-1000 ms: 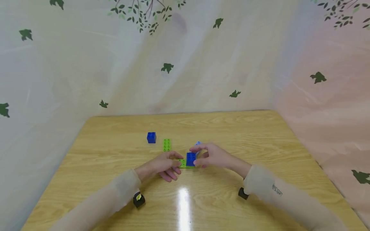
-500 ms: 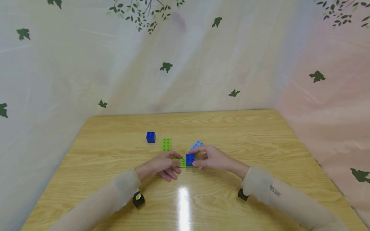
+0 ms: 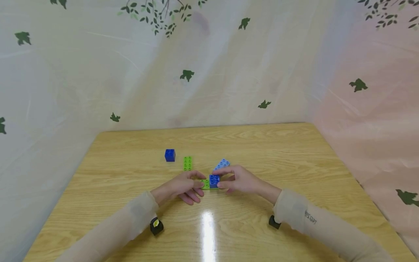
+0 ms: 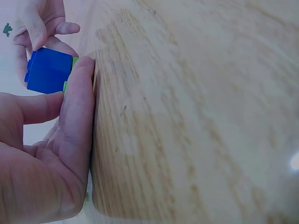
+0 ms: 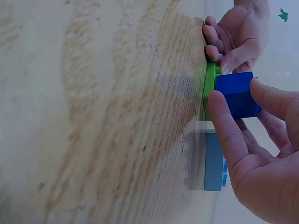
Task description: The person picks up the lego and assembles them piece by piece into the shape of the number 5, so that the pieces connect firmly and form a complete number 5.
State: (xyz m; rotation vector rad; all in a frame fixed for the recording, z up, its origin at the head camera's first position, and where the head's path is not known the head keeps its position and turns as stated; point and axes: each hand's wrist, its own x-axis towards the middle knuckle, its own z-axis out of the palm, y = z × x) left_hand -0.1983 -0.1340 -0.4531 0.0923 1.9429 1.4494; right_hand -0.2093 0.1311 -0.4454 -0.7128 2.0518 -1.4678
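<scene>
In the head view a dark blue studded brick (image 3: 214, 181) sits over the right part of a flat bright green brick (image 3: 204, 184) on the table. My right hand (image 3: 240, 178) pinches the blue brick between thumb and fingers; its index finger reaches the green brick's side in the right wrist view. With thumb and fingers, my left hand (image 3: 181, 185) holds the green brick's left end. In the left wrist view the blue brick (image 4: 49, 70) hides most of the green one. Whether it is fully pressed down I cannot tell.
Behind the hands lie a second dark blue brick (image 3: 170, 155), a second flat green brick (image 3: 187, 163) and a light blue brick (image 3: 222, 163), set at an angle close to my right fingers. The wooden table (image 3: 268, 145) ends against a leaf-patterned cloth (image 3: 209, 98).
The right hand has lowered slightly with the blue brick, which now stands straighter on the green one. More of the light blue brick shows. The left hand keeps its hold.
</scene>
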